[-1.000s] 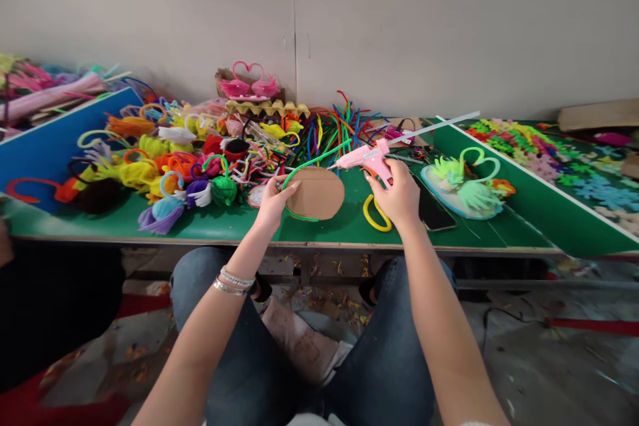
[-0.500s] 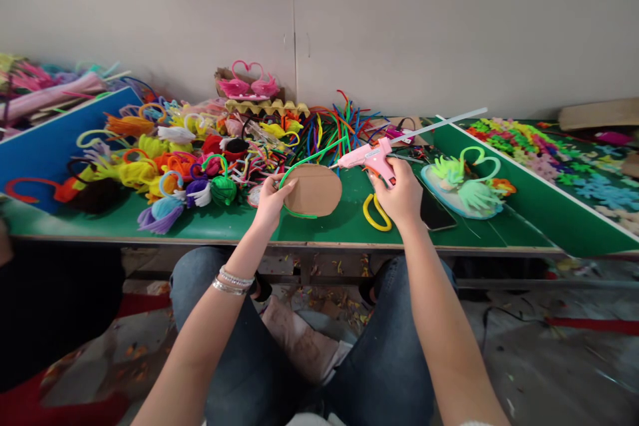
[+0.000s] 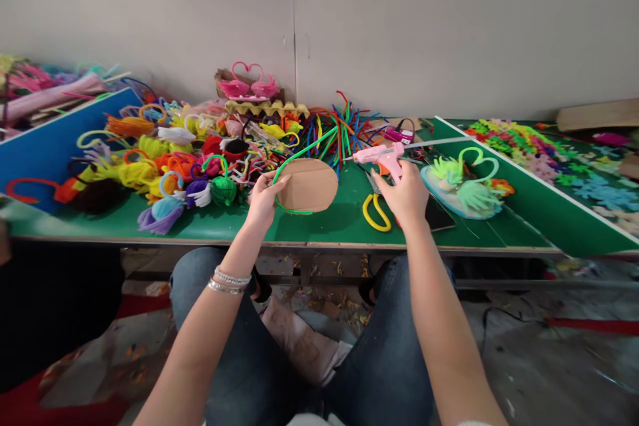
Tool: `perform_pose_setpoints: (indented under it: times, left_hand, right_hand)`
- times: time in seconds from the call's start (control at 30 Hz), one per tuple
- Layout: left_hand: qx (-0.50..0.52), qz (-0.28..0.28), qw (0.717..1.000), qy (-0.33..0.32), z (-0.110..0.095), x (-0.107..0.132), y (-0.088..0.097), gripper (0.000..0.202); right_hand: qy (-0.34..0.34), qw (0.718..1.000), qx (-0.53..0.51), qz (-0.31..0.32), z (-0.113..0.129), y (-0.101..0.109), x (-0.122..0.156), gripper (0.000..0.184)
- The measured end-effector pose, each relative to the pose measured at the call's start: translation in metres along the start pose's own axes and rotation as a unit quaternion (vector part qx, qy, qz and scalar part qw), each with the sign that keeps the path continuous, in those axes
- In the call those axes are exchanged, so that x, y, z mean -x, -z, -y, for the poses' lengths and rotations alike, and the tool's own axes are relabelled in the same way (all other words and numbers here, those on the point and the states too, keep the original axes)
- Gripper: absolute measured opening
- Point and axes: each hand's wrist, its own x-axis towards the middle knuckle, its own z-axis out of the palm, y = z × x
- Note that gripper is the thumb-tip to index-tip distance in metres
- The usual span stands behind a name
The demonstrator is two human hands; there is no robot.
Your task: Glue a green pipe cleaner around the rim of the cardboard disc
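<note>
My left hand (image 3: 267,196) pinches an oval piece of cardboard (image 3: 310,188) by its left edge. A green pipe cleaner (image 3: 299,152) follows the oval's left rim, and its free end sticks out up and to the right. In my right hand (image 3: 407,193) is a pink glue gun (image 3: 378,154), its nozzle pointing left and a long glue stick (image 3: 442,142) out of its back. The nozzle is apart from the cardboard. Yellow-handled scissors (image 3: 375,213) lie below the gun, and a dark phone (image 3: 440,214) is partly hidden behind my right wrist.
Pompom and pipe-cleaner birds (image 3: 164,166) are heaped on the left beside a blue divider (image 3: 40,173). Loose pipe cleaners (image 3: 344,123) lie at the back. A green swan pair (image 3: 476,193) stands right, before a green divider (image 3: 539,193). Foam pieces (image 3: 524,146) lie beyond it.
My right hand has drawn the glue gun right and lower, away from the cardboard, and its back end has dipped. The cardboard with the pipe cleaner has shifted slightly left.
</note>
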Motion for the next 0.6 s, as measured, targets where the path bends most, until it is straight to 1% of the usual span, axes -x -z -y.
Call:
perform_pose_setpoints:
  times: [0.07, 0.17, 0.23, 0.27, 0.33, 0.43, 0.5, 0.53, 0.6]
  left_hand:
    - [0.001, 0.005, 1.000, 0.000, -0.001, 0.000, 0.001, 0.039]
    - [-0.008, 0.018, 1.000, 0.007, -0.002, 0.001, 0.000, 0.040]
    - [-0.019, 0.027, 0.999, 0.013, -0.003, 0.003, -0.001, 0.039]
    - [-0.024, 0.031, 0.999, 0.015, -0.004, 0.003, -0.001, 0.039]
    - [-0.030, 0.039, 0.999, 0.015, -0.005, 0.005, -0.002, 0.038]
    - [-0.040, 0.045, 0.998, -0.015, -0.005, 0.006, -0.003, 0.036]
    - [-0.058, 0.053, 0.996, -0.039, -0.003, 0.007, -0.003, 0.033]
    - [-0.069, 0.062, 0.995, -0.044, -0.002, 0.008, -0.003, 0.032]
    - [-0.087, 0.085, 0.992, -0.040, -0.001, 0.010, -0.004, 0.030]
  right_hand:
    - [-0.017, 0.997, 0.036, 0.068, -0.005, -0.004, -0.002, 0.041]
    - [-0.005, 0.984, 0.084, 0.159, -0.014, -0.013, -0.006, 0.039]
    - [0.010, 0.978, 0.095, 0.187, -0.018, -0.021, -0.009, 0.039]
    - [0.018, 0.977, 0.098, 0.188, -0.019, -0.025, -0.010, 0.040]
    - [0.027, 0.980, 0.107, 0.168, -0.019, -0.028, -0.012, 0.042]
    - [0.027, 0.991, 0.101, 0.086, -0.013, -0.024, -0.009, 0.046]
    - [0.045, 0.998, 0.040, 0.015, -0.004, -0.014, -0.006, 0.044]
    - [0.068, 0.998, -0.004, -0.015, 0.001, -0.009, -0.004, 0.042]
    - [0.130, 0.988, -0.069, -0.046, 0.012, 0.001, 0.000, 0.041]
